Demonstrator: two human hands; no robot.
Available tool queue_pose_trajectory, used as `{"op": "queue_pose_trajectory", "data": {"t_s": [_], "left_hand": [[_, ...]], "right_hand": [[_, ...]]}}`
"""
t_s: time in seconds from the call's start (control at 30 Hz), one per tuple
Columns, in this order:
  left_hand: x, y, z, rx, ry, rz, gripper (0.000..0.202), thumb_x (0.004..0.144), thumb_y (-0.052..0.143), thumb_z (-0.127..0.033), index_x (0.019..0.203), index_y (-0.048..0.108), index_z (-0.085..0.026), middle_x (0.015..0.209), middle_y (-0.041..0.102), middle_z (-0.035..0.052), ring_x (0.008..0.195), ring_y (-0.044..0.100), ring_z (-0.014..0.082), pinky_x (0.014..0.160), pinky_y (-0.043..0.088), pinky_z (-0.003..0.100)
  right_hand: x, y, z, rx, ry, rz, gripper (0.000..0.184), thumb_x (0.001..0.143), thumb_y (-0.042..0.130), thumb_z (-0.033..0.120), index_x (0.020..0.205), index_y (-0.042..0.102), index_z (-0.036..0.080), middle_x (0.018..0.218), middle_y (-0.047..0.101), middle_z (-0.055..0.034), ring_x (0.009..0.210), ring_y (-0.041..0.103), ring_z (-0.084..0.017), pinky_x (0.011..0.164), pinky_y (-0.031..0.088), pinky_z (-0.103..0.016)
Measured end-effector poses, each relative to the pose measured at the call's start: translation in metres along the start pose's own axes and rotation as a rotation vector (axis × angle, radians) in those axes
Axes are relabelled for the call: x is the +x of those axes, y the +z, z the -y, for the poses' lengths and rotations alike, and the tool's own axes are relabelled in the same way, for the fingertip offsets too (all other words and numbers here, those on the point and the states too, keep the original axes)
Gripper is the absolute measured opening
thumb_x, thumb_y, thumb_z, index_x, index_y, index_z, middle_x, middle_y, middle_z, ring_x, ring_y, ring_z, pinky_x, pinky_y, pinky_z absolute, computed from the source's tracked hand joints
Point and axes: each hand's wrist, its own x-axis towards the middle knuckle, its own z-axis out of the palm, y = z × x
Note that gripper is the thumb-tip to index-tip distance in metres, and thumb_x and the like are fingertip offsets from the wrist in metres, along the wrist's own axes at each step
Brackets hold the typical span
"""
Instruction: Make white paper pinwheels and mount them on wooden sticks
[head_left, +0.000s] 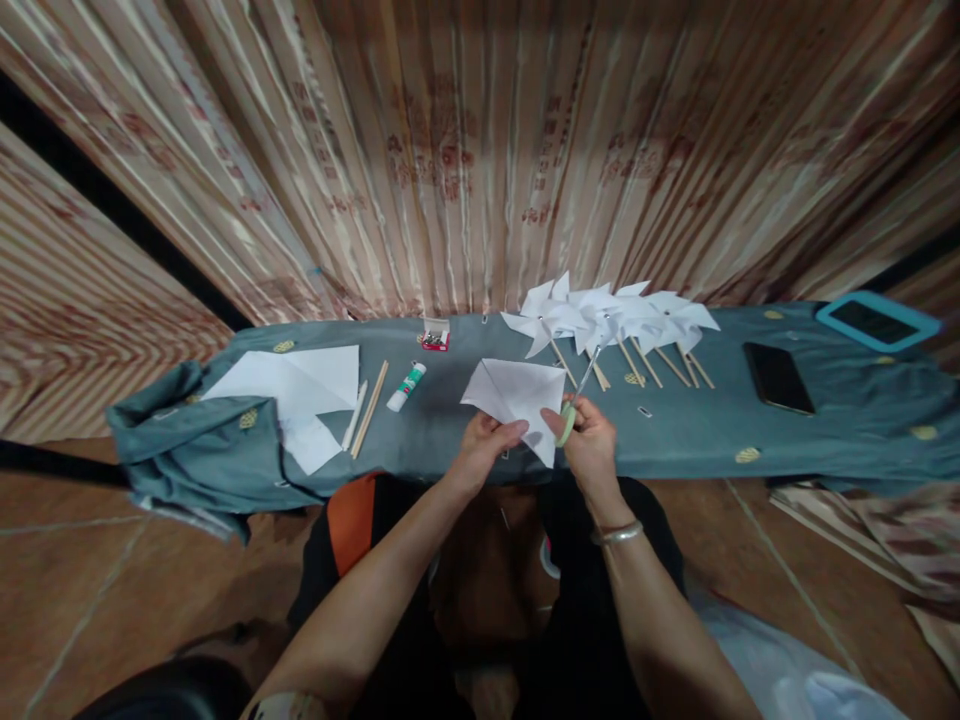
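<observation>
A sheet of white paper (pixel 517 385) with cut slits and creases is held above the near edge of the cloth-covered table (pixel 420 430). My left hand (pixel 484 445) pinches its lower left part between thumb and fingers. My right hand (pixel 589 440) has its fingers around the green-handled scissors (pixel 566 424), whose blades point up and away from the paper. The right thumb also touches the paper's right side. Behind my right hand lie several white paper pinwheels (pixel 607 312) on wooden sticks, overlapping in a row.
Left of my hands are a glue stick (pixel 407 387), wooden sticks (pixel 370 410), a white pen (pixel 355 415), white paper sheets (pixel 319 380) and a small red box (pixel 435 336) of metal pieces. A phone (pixel 778 377) and a blue-framed tablet (pixel 877 321) lie right. A curtain (pixel 465 150) hangs behind.
</observation>
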Motion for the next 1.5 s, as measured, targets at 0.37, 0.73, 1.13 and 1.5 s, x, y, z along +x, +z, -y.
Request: {"op": "queue_pose_trajectory", "data": {"t_s": [0.37,0.73,1.13,1.5], "left_hand": [[0.017,-0.012,0.008,0.034,0.180,-0.315,0.040,0.051,0.080,-0.020,0.089,0.069,-0.016,0.087,0.074,0.0056,0.081,0.068,0.0219,0.080,0.053,0.035],[0.037,-0.035,-0.029,0.114,0.385,-0.376,0.031,0.050,0.081,-0.022,0.078,0.070,-0.014,0.078,0.072,0.0030,0.071,0.065,0.0174,0.075,0.050,0.030],[0.043,-0.041,-0.035,0.171,0.466,-0.377,0.036,0.055,0.079,-0.024,0.088,0.071,-0.015,0.079,0.072,0.0024,0.074,0.066,0.0187,0.075,0.051,0.030],[0.041,-0.039,-0.032,0.235,0.442,-0.405,0.025,0.055,0.078,-0.022,0.077,0.069,-0.014,0.075,0.072,0.0017,0.068,0.064,0.0168,0.068,0.048,0.028]], "right_hand": [[-0.004,0.003,0.001,-0.062,0.011,0.142,0.048,0.051,0.085,0.044,0.086,0.062,0.020,0.063,0.065,0.0039,0.059,0.057,-0.014,0.057,0.046,-0.025],[-0.038,-0.001,-0.004,-0.270,0.072,0.615,0.046,0.068,0.075,0.049,0.100,0.063,0.019,0.081,0.069,-0.0022,0.072,0.062,-0.016,0.068,0.048,-0.028],[-0.048,0.009,-0.004,-0.240,0.246,0.812,0.047,0.067,0.074,0.058,0.088,0.065,0.017,0.063,0.065,-0.0003,0.055,0.055,-0.012,0.054,0.043,-0.024],[-0.047,0.008,-0.007,-0.229,0.261,0.805,0.041,0.069,0.074,0.054,0.084,0.065,0.017,0.062,0.063,0.0012,0.055,0.056,-0.011,0.054,0.042,-0.023]]}}
